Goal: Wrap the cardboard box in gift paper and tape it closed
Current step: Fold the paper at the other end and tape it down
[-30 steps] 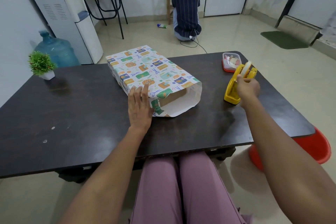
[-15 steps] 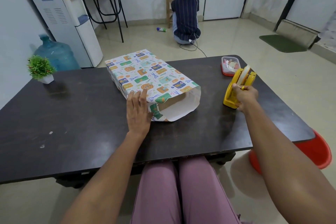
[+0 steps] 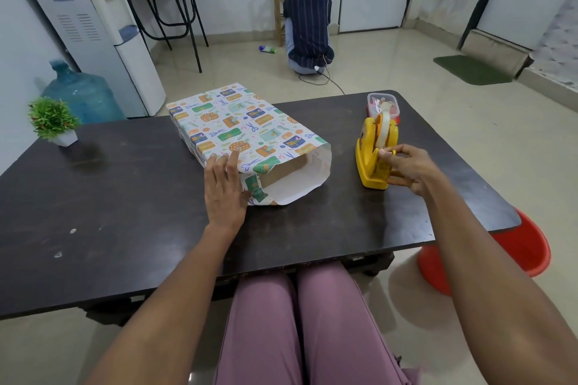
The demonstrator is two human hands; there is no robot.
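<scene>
- Spanning the view, the dark table [image 3: 125, 203] carried everything, and your wrapped cardboard box [image 3: 283, 167] lay near its centre, the gift paper [image 3: 237, 125] around it open as a tube toward 4 o'clock.
- Your left hand [image 3: 223, 189] lay flat, fingers straight, pressing the paper's near corner against the box.
- Your right hand [image 3: 406, 167], at 3 o'clock from the box, pinched the tape end at the yellow tape dispenser [image 3: 373, 159].
- You risked the seam springing open if that left hand lifted, or the light dispenser tipping under a one-handed pull.
- You could not see the tape strip itself, the paper's seam, or what the red-lidded container [image 3: 383, 103] at 1 o'clock held.
</scene>
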